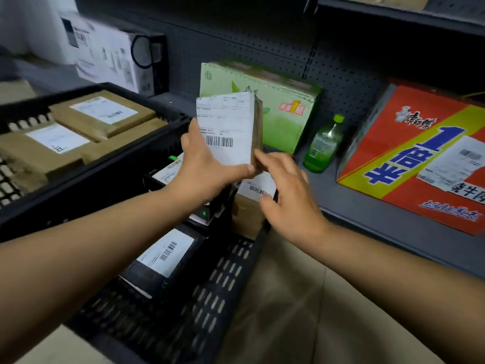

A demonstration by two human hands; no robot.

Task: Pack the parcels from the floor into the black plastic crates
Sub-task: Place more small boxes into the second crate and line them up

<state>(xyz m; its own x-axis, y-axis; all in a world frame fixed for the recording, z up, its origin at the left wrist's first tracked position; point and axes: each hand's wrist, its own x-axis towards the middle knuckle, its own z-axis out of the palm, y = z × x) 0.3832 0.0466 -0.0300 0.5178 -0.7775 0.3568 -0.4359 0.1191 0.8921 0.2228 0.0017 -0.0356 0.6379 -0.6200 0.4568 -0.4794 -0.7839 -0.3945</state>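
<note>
My left hand [203, 166] grips a brown parcel [231, 130] with a white barcode label, holding it upright above the lower black crate [223, 279]. My right hand [286, 195] is beside the parcel's lower right corner, fingers straight, fingertips touching its edge. Inside the lower crate lie a black labelled parcel [162, 256], another labelled parcel [168, 170] and a brown box [249, 206]. An upper black crate [86, 179] at the left holds several brown labelled parcels [102, 114].
A grey pegboard shelf [367, 206] runs behind and to the right. On it stand a green carton [275, 106], a green bottle [324, 145] and a red carton [420, 158]. A white box [110, 53] sits at the back left. Beige floor tiles [288, 298] lie below.
</note>
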